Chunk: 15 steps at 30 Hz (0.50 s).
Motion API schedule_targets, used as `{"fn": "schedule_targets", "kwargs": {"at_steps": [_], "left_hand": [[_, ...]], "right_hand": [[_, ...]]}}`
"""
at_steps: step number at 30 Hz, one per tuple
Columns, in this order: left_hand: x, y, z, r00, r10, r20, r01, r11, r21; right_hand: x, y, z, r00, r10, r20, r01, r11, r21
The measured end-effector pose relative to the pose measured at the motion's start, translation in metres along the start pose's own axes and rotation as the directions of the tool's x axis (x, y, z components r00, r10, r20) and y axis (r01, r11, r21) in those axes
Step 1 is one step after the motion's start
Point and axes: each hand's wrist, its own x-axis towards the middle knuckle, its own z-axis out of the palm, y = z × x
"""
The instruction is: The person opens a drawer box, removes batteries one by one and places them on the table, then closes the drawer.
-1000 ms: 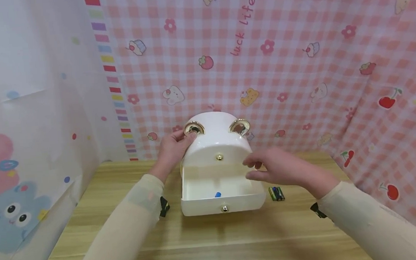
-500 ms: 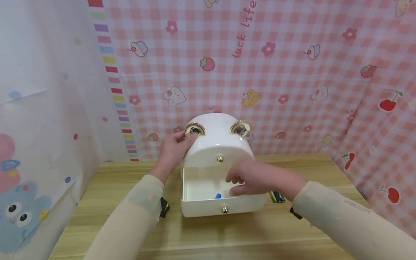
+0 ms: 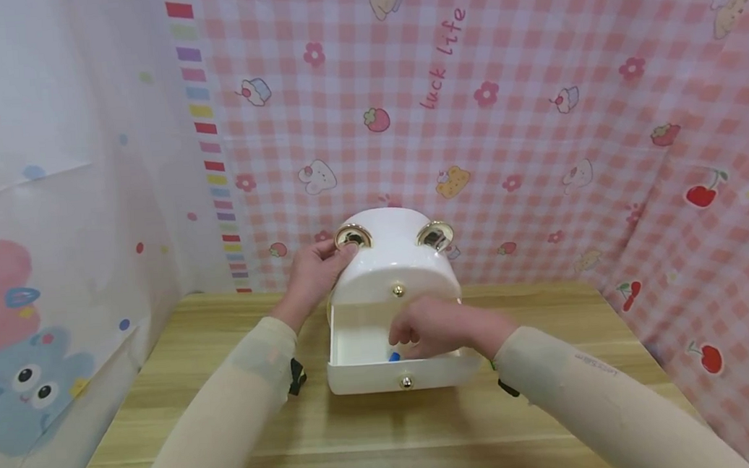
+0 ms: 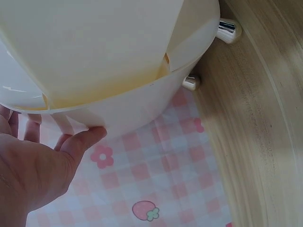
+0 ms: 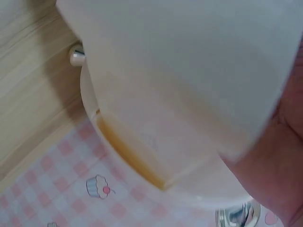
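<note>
- Pink checked cloth (image 3: 504, 134) hangs behind a wood-grain worktop (image 3: 337, 440); the box (image 3: 395, 243) stands by its back edge, about midway between its left and right edges.
- The drawer (image 3: 365, 380) juts out of the box toward the worktop's near edge; on its floor, close behind its front wall, lies a small blue piece (image 3: 394, 356).
- The left grip (image 3: 314, 273) holds the box at its left ring (image 3: 353, 236), thumb on the front, fingers round the side.
- The right grip (image 3: 436, 325) is inside the drawer, fingers bent downward just beside the blue piece; I cannot tell whether it pinches it or merely comes near.
- Likeliest trouble: the blue piece, being small, could slip from the fingertips or be nudged deeper into the drawer.
- Pressing on the drawer's front wall might tip the box forward, since the drawer overhangs; a slack left grip would let that happen.
- A knuckle or wrist could also catch the wall and shift the drawer.
- The box is glossy white with a rounded top, two gold rings, gold knobs, and shiny feet (image 4: 229, 30).
- The blue piece is bright, stubby and partly hidden by the front wall.
</note>
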Motion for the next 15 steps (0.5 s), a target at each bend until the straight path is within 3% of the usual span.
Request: {"fn": "schedule_targets", "kwargs": {"at_steps": [15], "left_hand": [[-0.003,0.001,-0.002,1.000,-0.007,0.000,0.007,1.000,0.015]], "right_hand": [[0.021,-0.001,0.016,0.997,0.009,0.082,-0.017,0.996,0.089]]}}
